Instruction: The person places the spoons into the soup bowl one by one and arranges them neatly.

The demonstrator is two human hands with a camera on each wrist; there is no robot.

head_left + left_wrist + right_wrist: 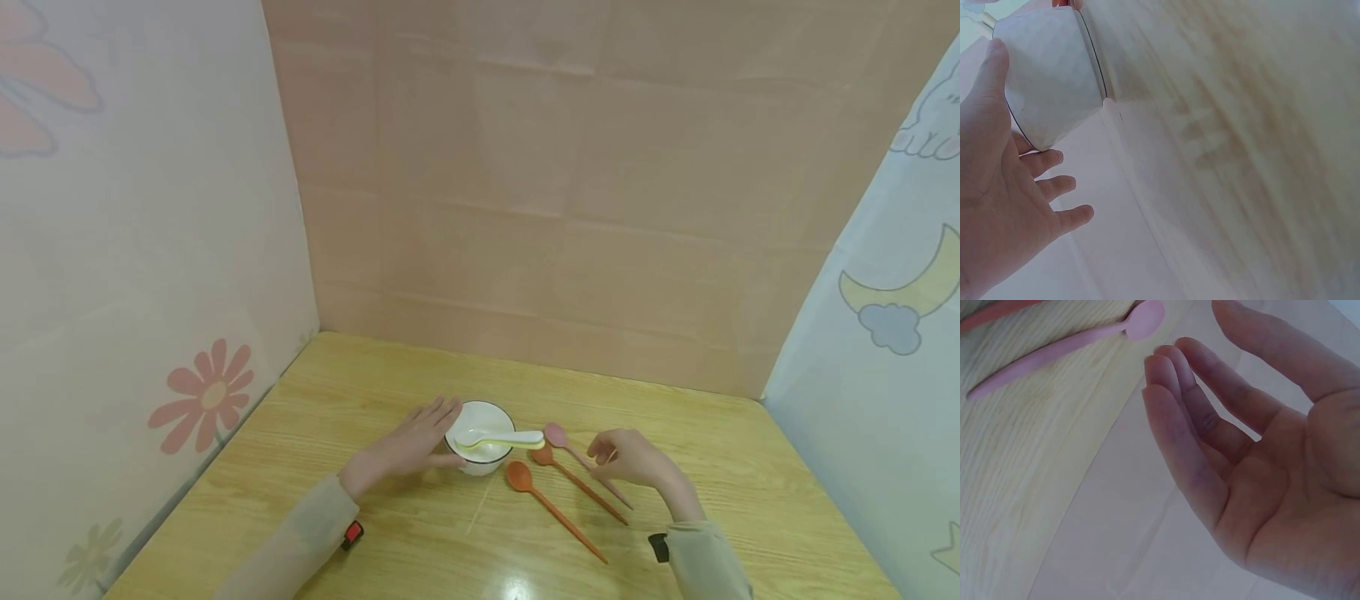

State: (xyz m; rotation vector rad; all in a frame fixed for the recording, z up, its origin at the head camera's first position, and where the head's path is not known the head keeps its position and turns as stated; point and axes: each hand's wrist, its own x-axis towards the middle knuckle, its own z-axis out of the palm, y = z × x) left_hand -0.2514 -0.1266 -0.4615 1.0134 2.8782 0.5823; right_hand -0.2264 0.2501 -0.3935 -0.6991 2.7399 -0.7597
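Note:
My left hand (416, 437) holds the side of a white bowl (1054, 75) with a dark rim, the thumb on the near side and the fingers at the far side. Its other fingers are spread loosely in the left wrist view. White and yellow spoons (517, 439) lie together in the bowl, their handles jutting over the rim to the right. My right hand (630, 457) hovers over the handle of a pink spoon (1054, 355), fingers loosely bent, the palm holding nothing. Left of that lie a dark orange spoon (581, 483) and a brighter orange spoon (558, 514).
The wooden table (375, 367) carries all of these. A pink-brown cloth wall (525, 208) stands behind it. Pale printed cloths rise at the left, with a red flower (213, 396), and at the right, with a yellow moon (911, 287).

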